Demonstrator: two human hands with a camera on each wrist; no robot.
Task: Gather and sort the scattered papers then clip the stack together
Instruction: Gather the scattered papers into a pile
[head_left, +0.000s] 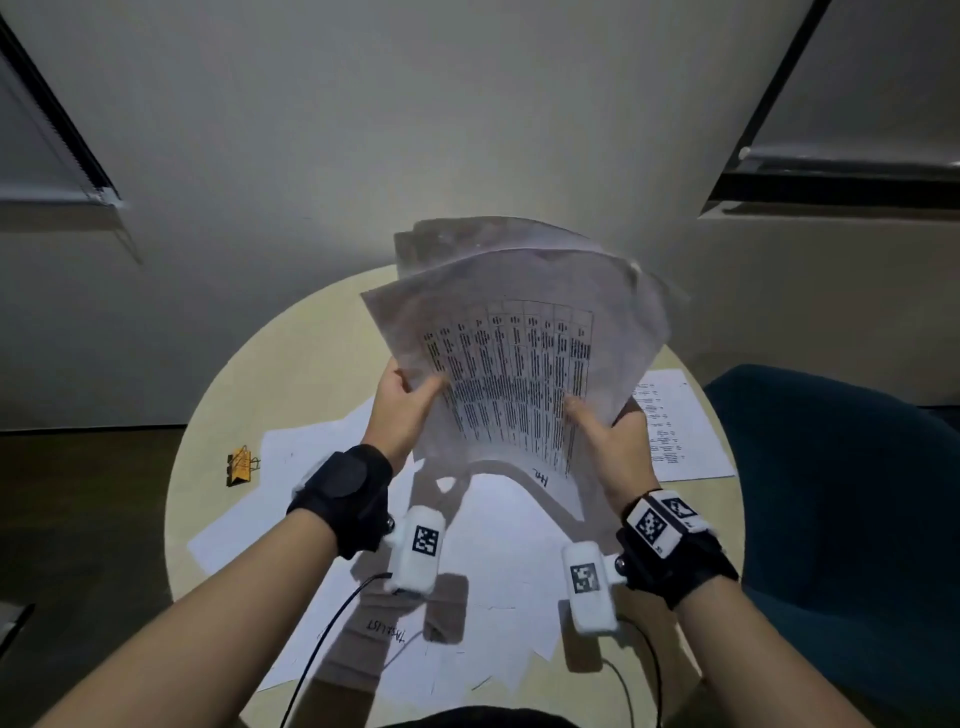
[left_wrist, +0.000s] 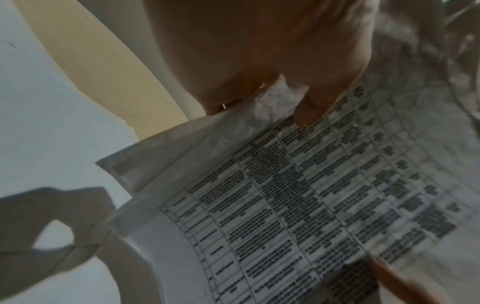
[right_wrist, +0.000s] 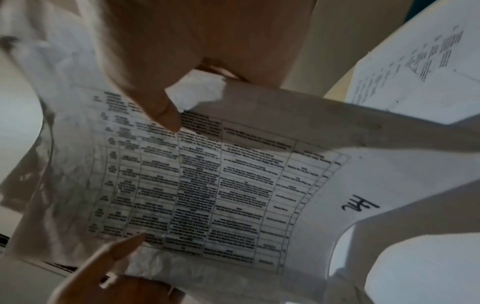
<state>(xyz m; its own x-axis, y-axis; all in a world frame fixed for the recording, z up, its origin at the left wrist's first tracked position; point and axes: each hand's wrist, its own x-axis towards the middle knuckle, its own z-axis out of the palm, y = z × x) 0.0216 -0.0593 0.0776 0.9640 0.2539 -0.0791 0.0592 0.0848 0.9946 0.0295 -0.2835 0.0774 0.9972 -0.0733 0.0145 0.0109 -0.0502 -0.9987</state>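
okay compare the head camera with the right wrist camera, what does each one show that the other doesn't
Only the head view shows the yellow binder clip lying on the round beige table, the dark blue chair and both wrist-worn cameras.

Only the right wrist view shows the handwritten mark up close, near the printed table's edge.

Both show the left hand and right hand gripping the fanned bundle of white printed sheets, thumbs on the top page, plus a loose printed sheet lying on the table.
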